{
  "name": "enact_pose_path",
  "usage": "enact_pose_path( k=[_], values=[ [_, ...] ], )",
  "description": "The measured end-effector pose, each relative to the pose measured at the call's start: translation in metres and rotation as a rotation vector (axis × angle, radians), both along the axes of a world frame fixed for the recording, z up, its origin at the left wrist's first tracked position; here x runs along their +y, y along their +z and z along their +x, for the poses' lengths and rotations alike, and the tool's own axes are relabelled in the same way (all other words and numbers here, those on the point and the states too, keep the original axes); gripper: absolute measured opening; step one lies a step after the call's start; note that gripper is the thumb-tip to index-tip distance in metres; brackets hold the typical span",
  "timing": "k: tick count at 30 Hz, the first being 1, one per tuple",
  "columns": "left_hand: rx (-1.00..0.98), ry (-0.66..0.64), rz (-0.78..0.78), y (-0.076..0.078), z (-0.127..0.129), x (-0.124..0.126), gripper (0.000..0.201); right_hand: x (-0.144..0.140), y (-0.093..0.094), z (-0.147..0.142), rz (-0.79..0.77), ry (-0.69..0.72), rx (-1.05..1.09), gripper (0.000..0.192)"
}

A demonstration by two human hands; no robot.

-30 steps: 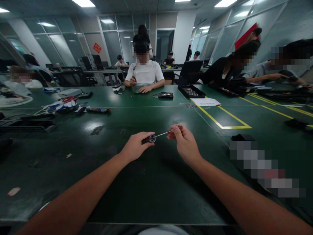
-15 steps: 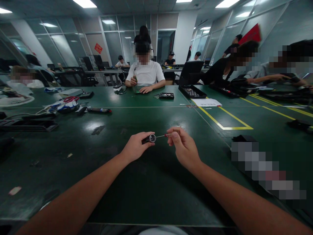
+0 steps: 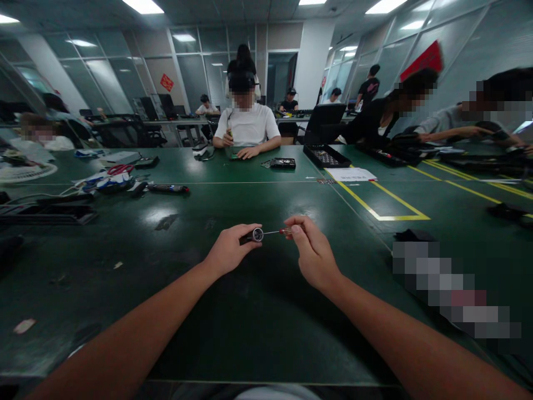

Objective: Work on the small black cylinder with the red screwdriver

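My left hand (image 3: 228,249) is closed around a short black tube (image 3: 257,235), gripping it between thumb and fingers. Its round, silver-rimmed end faces me, and small parts inside are too fine to make out. In my right hand (image 3: 312,244) is a small screwdriver (image 3: 287,230) with a reddish, partly clear handle. The thin metal shaft points left, its tip at the tube's rim; I cannot tell whether it goes inside. Both hands are held above the green table (image 3: 250,322), near the middle of the view.
Across the table sits a person in a white shirt (image 3: 249,125). A black tray of small parts (image 3: 327,156) and a white paper (image 3: 353,175) lie at the far right. A dark pen-like tool (image 3: 169,189) and red-handled scissors (image 3: 120,169) lie left. A pixelated item (image 3: 452,289) is at right.
Both hands keep their grips with almost no movement. The screwdriver handle shows a little more between my right fingers. In the back right, a standing person has shifted.
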State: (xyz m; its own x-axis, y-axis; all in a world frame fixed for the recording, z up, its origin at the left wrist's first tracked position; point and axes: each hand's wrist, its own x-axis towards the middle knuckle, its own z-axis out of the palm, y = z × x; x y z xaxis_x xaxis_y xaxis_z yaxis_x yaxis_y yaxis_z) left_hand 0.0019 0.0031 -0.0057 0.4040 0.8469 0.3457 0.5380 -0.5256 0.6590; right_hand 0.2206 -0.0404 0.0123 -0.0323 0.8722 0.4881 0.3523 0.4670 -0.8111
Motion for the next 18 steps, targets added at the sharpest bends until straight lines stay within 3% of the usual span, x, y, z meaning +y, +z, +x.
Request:
enact_pose_path(
  k=[5,14,18],
  values=[
    [-0.006,-0.013,-0.005,-0.0006,0.0006,-0.0003,0.042,-0.0009,0.0064,-0.0007,0.005,-0.050,-0.047,0.037],
    [-0.016,-0.015,-0.006,-0.0006,0.0005,-0.0005,0.041,0.0001,0.0042,0.0001,0.005,-0.049,-0.058,0.021],
    [-0.013,-0.009,-0.010,-0.0012,0.0009,-0.0010,0.042,0.0003,0.0042,0.0005,-0.011,-0.041,-0.046,0.029]
  ],
)
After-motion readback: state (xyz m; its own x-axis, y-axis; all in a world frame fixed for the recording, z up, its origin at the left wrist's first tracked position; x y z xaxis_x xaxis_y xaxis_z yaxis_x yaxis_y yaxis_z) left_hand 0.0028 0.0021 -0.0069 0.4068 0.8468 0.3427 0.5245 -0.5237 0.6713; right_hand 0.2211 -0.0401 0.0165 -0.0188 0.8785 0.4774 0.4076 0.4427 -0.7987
